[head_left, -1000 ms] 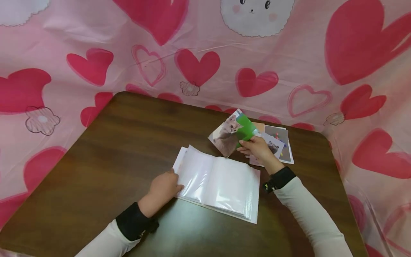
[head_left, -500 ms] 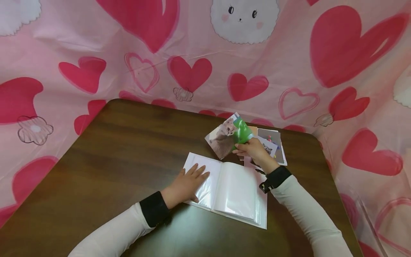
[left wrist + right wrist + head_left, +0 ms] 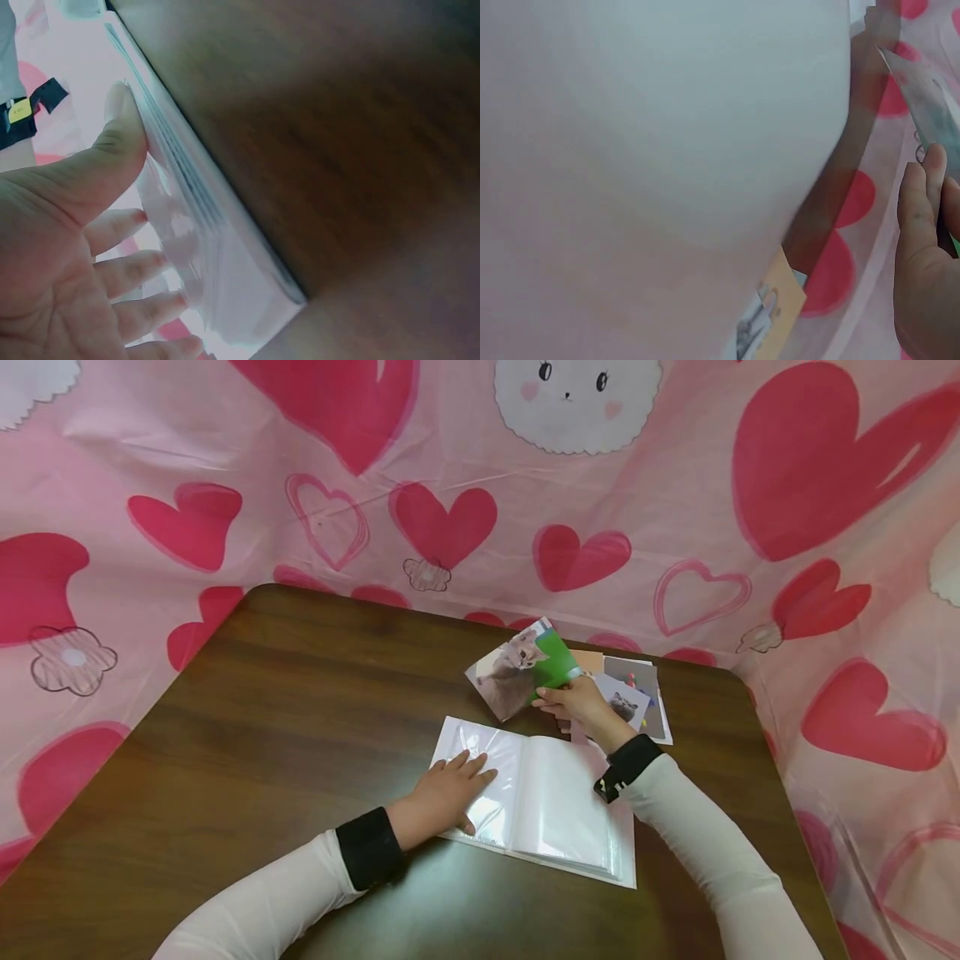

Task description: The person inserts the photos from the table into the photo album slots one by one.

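One pink, heart-printed backdrop (image 3: pixel 450 531) rises behind your dark wooden table (image 3: pixel 330 677). Near the table's middle lies your open white album (image 3: pixel 562 802), its two shiny pages side by side, its fold running away from you. Near its far right corner sit loose prints (image 3: pixel 628 702), overlapping, partly hidden by your right hand (image 3: pixel 577 703). Held up just beyond the album's far edge is the cat photo (image 3: pixel 512 675), picture side toward you and tilted; its long axis looks to slant from near left to far right, askew to the album's fold. That relation counts most: the photo extends left of and beyond your right hand, the nearer of the two, while the album lies on your side of it. Your right arm (image 3: pixel 697 835) reaches forward and slants inward over the album's right side, thumb and fingers pinching the photo by its right-hand end. Your left hand (image 3: pixel 442 797), at the album's left, appears to rest palm down on the left page, fingers straight and spread, gripping nothing.
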A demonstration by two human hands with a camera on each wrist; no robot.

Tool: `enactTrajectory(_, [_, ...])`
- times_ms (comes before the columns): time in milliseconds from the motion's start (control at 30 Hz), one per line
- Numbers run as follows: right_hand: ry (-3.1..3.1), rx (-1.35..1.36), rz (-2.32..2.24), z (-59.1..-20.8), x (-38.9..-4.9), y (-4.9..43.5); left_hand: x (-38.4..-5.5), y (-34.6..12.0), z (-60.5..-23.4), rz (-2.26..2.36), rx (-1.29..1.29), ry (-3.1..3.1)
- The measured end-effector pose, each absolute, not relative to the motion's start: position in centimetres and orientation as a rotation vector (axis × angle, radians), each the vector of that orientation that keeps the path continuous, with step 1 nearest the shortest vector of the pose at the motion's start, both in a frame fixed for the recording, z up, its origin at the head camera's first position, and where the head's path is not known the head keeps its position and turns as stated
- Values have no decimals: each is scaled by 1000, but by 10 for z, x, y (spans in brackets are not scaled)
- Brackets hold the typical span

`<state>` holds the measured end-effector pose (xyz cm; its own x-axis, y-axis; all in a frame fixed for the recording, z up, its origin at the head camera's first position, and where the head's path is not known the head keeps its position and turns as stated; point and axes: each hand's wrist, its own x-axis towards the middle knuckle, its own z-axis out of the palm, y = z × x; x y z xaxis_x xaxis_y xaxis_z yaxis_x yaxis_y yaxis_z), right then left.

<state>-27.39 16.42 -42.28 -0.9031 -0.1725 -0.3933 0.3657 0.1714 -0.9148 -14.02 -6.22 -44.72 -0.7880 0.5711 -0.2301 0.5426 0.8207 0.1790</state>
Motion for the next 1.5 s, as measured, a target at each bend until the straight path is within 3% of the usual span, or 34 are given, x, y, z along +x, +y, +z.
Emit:
enactTrajectory(267, [2015,322,-1601,-435,-278,164,-139,-63,-445,172,885,2745])
enactTrajectory(867, [1650,358,-1953,-442,-276,159,-139,-61,-439,183,857,2719])
enactTrajectory(1267, [1913,249,-1568,-448,-280,171,-137,-67,-441,177,845,2758])
enactTrajectory(1500, [2048,53,-1270,-446,-282,158,-132,-68,-442,179,831,2751])
